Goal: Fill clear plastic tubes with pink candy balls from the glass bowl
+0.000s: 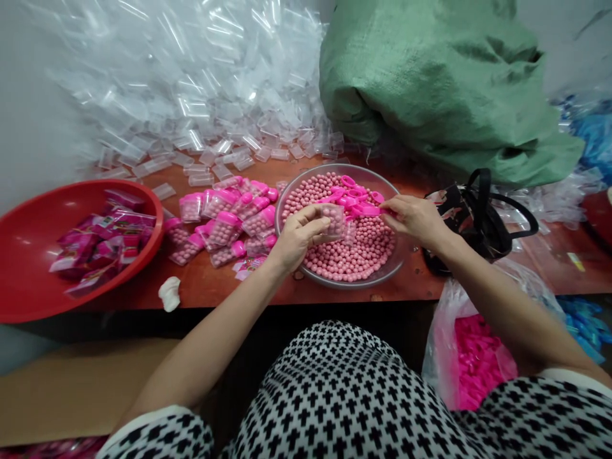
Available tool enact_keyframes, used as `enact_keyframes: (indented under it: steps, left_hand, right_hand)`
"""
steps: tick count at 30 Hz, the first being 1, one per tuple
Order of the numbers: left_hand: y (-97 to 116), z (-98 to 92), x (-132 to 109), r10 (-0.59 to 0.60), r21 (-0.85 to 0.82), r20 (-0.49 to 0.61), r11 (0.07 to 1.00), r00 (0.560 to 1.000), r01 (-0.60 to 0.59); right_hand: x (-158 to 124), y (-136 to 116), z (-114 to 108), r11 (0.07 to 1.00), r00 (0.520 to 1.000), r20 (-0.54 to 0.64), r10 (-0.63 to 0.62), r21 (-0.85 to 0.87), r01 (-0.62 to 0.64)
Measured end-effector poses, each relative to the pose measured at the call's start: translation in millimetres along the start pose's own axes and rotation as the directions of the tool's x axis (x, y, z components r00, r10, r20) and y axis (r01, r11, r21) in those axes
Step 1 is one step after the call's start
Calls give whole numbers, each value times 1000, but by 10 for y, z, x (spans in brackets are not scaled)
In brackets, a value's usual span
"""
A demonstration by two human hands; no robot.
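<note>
Over grey bowl [351, 284], presumably to catch spills, clamping bead-filled container [336, 222] in left hand [297, 239]; touching pink cap [367, 209] with right hand [415, 220], cannot tell whether clamped.

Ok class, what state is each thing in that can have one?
Left hand: closed on clear container
Clear container: filled, no cap visible
Right hand: touching pink piece
Gray bowl: holding beads, pink pieces
Piled containers: filled, capped
Clear tubes: heaped, no caps visible
Red basin: holding packets
Plastic bag: holding pink parts
Green sack: slumped, mouth not visible
Black bag: handles splayed
White wad: crumpled
</note>
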State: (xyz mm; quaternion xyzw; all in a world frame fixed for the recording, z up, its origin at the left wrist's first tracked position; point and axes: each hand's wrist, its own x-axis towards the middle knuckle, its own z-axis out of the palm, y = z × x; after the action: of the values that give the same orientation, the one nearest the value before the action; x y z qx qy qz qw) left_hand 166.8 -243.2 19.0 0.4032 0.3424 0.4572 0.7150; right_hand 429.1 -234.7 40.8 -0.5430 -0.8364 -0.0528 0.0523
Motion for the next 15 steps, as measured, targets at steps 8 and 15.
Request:
enact_keyframes:
  steps: [8,15]
  left_hand:
    - [-72,-12,15,39,-6,17,999,999,-38]
    - [-83,-42,62,33,67,28,997,999,-35]
  right_hand:
    - [-54,-643,69,950,974,-222,36,311,36]
    - [-1,-689,249,417,997,-45,67,909,13]
